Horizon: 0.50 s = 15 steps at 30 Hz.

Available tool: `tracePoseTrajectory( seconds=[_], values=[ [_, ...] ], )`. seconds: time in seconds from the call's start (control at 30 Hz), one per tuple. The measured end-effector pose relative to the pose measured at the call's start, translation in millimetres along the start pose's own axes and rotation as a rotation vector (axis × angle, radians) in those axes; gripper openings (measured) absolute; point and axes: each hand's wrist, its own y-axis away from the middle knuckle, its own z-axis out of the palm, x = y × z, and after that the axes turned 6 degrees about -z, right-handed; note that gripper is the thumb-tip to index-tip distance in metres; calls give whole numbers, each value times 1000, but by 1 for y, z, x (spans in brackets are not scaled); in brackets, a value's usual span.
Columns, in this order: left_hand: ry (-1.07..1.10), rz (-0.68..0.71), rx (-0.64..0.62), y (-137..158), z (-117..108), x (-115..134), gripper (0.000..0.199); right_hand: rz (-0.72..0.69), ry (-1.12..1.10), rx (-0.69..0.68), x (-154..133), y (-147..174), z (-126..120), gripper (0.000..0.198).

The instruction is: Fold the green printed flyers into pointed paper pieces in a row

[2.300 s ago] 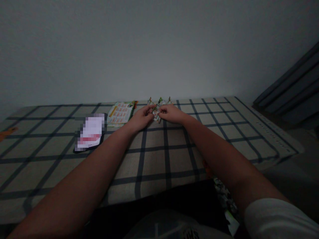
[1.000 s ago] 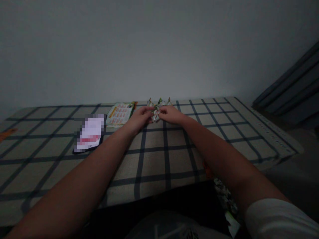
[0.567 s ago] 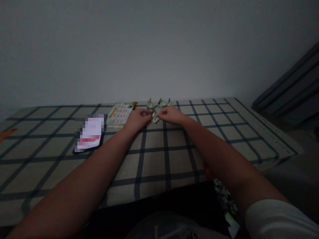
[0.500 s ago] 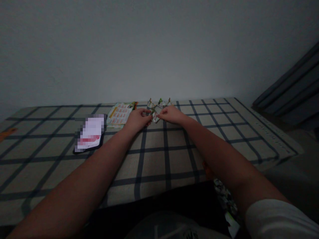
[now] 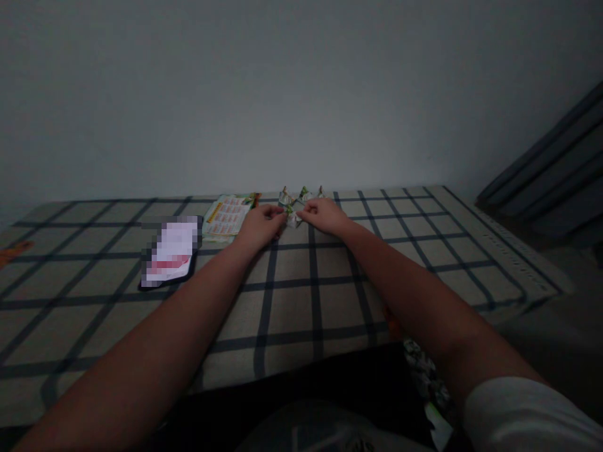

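Between my hands is a small folded paper piece (image 5: pixel 293 220), whitish with green print. My right hand (image 5: pixel 326 215) is closed, its thumb and forefinger pinching the right edge of this piece. My left hand (image 5: pixel 260 223) is closed too, its fingertips together at the left edge of the same piece. Right behind it are several similar folded paper pieces (image 5: pixel 285 197) with pointed tips standing up. Fine folds are too small and dim to make out.
A printed leaflet (image 5: pixel 228 215) lies left of my left hand. Nearer on the left is a phone (image 5: pixel 172 251) with a blurred, lit screen. A checked cloth (image 5: pixel 292 307) covers the table, a plain wall (image 5: pixel 301 94) stands behind, and a dark curtain (image 5: pixel 556 150) hangs at the right.
The front folded paper piece has shifted slightly back toward the others and shows less below my fingers. Both hands stay in nearly the same place.
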Motion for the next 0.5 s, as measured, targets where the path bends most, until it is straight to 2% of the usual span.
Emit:
tracePoseTrajectory(
  seconds=[0.13,0.27,0.4,0.5],
  values=[
    [-48,31,33,2,-2,5,34,-155,-5,-49,-1,4,-3,22],
    [-151,183,122,2,-4,6,31,-218,-49,-148,0,7,-2,24],
    [-217,371,-7,10,-5,8,19,-222,-80,-192,2,5,2,26],
    [-269,410,-72,17,-6,11,19,-241,-86,-175,0,4,2,19]
  ],
)
